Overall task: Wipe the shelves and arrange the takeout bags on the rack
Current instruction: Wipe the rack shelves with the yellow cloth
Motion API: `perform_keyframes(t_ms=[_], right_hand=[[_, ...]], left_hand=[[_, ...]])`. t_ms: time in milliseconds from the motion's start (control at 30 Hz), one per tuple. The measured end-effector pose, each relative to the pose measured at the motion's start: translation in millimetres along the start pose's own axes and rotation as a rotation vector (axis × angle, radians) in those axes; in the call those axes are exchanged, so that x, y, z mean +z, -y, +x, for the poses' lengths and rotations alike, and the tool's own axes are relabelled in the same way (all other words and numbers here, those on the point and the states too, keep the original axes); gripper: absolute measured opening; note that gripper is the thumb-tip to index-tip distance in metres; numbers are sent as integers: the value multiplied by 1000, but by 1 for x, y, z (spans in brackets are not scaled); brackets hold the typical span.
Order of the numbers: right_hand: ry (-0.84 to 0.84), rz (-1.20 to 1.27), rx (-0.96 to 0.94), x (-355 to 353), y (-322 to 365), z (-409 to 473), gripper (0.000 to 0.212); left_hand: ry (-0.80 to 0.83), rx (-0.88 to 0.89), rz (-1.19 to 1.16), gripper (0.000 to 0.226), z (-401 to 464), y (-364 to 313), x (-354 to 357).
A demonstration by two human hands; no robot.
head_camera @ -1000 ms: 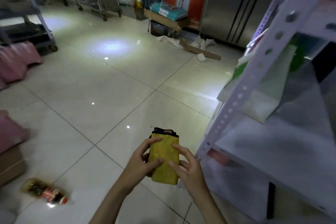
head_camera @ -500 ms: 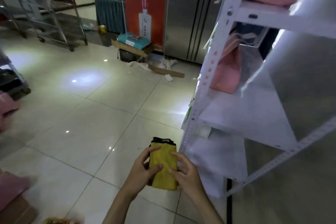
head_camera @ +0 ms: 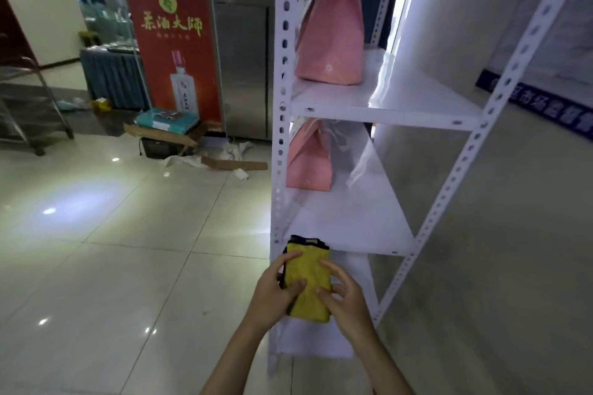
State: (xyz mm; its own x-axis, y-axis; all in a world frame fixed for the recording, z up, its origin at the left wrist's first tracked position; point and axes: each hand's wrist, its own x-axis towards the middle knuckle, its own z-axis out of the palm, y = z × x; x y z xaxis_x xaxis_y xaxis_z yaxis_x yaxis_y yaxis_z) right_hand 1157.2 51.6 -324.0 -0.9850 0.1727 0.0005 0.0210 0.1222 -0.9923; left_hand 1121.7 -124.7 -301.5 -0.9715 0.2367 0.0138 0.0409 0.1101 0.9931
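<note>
Swinging up to face the rack (head_camera: 284, 106), both hands, left hand (head_camera: 272, 295) and right hand (head_camera: 345, 297), are still clutching the folded cloth (head_camera: 309, 279) just below its lower shelf (head_camera: 353, 228); wiping is not yet beginning, and two pink bags (head_camera: 330, 35) are already sitting on the shelves.

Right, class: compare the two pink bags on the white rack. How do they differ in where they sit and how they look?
The upper pink bag stands on the higher shelf; the lower pink bag stands on the shelf below. The upper pink bag looks taller in this view, its top cut off by the frame, while the lower pink bag shows its whole peak. Both are pink, upright, and set at the rack's left end.
</note>
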Motion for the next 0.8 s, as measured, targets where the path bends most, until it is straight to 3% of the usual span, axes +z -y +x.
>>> perform_keyframes(t_ms=[267, 500, 633, 800], right_hand=[[-50, -167, -88, -64, 17, 89, 56], [-28, -388, -86, -97, 3, 171, 60], [0, -521, -77, -103, -16, 197, 55], [-105, -732, -108, -104, -31, 200, 44]], left_hand=[[23, -37, 12, 57, 96, -31, 58], [39, -62, 310, 63, 183, -20, 95], [24, -90, 460, 62, 203, -2, 109], [-25, -25, 530, 53, 207, 9, 120]])
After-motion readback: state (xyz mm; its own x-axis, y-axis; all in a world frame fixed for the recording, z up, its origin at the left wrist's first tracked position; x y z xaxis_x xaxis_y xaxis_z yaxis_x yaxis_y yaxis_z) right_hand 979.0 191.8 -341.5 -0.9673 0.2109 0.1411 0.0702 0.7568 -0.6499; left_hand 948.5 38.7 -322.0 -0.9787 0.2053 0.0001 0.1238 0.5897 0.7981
